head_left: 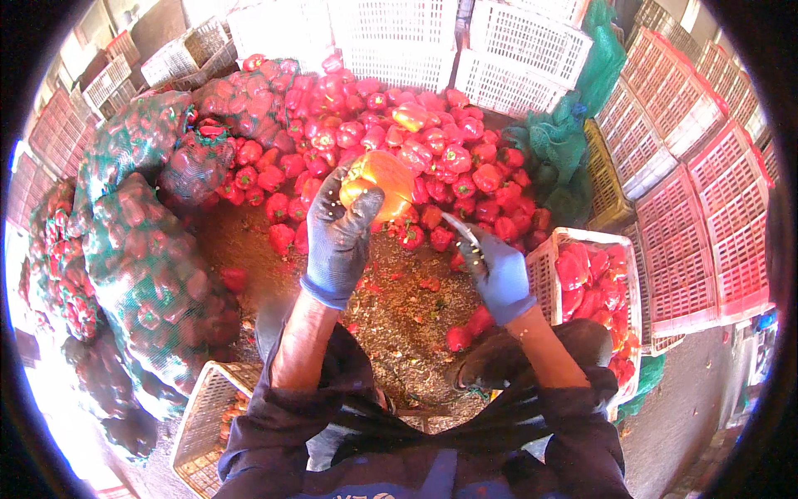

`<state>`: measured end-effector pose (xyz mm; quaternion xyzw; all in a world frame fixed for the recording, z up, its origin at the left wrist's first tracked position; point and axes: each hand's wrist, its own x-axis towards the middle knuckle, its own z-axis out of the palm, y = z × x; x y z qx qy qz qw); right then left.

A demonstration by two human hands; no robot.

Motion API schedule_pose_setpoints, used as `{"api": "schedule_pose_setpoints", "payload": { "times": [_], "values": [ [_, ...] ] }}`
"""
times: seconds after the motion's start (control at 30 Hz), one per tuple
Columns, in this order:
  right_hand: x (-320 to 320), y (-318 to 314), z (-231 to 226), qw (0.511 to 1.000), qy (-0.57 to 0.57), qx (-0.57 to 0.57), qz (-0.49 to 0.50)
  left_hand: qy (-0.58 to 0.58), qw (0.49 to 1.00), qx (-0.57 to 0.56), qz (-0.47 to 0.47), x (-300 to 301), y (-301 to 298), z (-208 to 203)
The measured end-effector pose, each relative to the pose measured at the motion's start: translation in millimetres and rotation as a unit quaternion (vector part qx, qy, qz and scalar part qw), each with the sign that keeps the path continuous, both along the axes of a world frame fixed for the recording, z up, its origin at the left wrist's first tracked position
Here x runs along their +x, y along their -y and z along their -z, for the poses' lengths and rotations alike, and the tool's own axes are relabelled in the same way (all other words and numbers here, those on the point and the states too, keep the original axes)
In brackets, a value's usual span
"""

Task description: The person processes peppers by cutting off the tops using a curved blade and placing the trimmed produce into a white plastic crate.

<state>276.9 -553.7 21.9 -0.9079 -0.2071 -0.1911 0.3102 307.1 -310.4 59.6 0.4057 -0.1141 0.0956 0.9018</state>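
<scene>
An orange-yellow bell pepper [384,185] is gripped in my left hand [339,237], which wears a blue glove with dark fingers. Pale seeds cling near the pepper's stem side and to the glove. My right hand [497,274], gloved the same way, is closed round a knife [460,226]; its blade points up and left toward the pepper, apart from it, and its handle is hidden in the fingers. Beyond both hands spreads a large heap of red bell peppers [453,158].
Full green mesh sacks [154,274] stand on the left. A white crate [544,287] of red pepper pieces is at my right, another crate [204,407] at my lower left. Stacked crates [519,50] line the back and right. Scraps and seeds litter the floor [399,324].
</scene>
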Motion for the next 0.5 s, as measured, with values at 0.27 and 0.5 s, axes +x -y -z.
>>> {"api": "schedule_pose_setpoints", "payload": {
  "times": [0.27, 0.5],
  "values": [
    [5.2, -23.0, -39.1, 0.975, 0.012, 0.176, -0.132, -0.059, 0.987, 0.074, 0.129, -15.2, 27.1, 34.0],
    [-3.3, -10.0, -14.8, 0.985, -0.042, 0.117, -0.118, -0.043, 0.966, 0.209, 0.144, -19.3, 37.7, 47.2]
  ]
}}
